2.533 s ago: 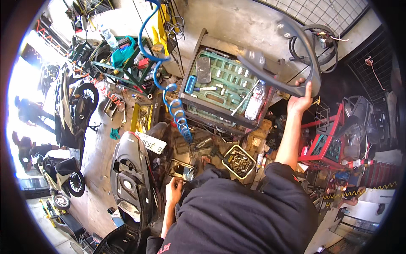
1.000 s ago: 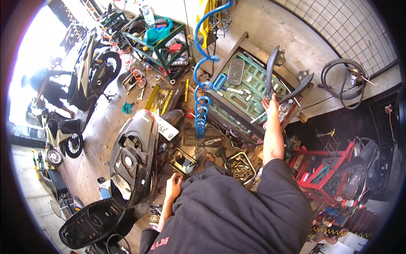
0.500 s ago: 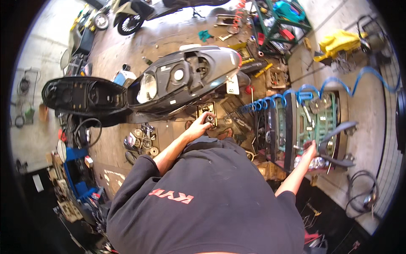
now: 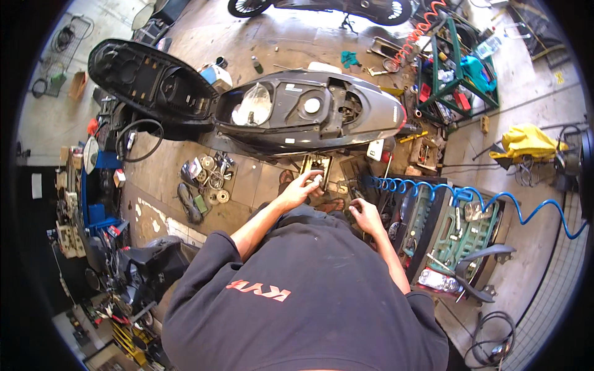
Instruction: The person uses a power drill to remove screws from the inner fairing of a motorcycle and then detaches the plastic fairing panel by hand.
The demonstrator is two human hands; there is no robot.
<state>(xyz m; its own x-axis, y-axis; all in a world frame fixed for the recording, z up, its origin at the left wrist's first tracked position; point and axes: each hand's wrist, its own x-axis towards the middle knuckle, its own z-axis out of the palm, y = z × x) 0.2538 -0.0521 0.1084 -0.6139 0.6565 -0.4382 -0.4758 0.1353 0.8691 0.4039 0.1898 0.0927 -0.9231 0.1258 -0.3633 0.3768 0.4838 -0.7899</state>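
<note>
My left hand (image 4: pixel 302 190) is closed round a small, shiny metal piece (image 4: pixel 318 178), too small to name surely, in front of my body. Close by on its right, my right hand (image 4: pixel 366 217) has its fingers curled in; what they hold, if anything, is hidden. Just beyond both hands stands a black scooter (image 4: pixel 371 127) with its seat (image 4: pixel 154 83) swung up to the left. A metal tray (image 4: pixel 317 162) with small parts lies below the scooter's side, beside my left hand. To the right of my right hand is an open green tool case (image 4: pixel 440 247) with tools in it.
Loose engine parts (image 4: pixel 213 173) lie on the floor at the left. A blue coiled air hose (image 4: pixel 520 213) stretches across the right side. A green shelf cart (image 4: pixel 461 74) stands at the far right. A clear red-edged lamp (image 4: pixel 438 280) and a black bracket (image 4: pixel 476 266) rest by the tool case.
My right hand has come left from the tool case to near my left hand, and its fingers have curled. My left hand stays in front, still closed. The view has shifted.
</note>
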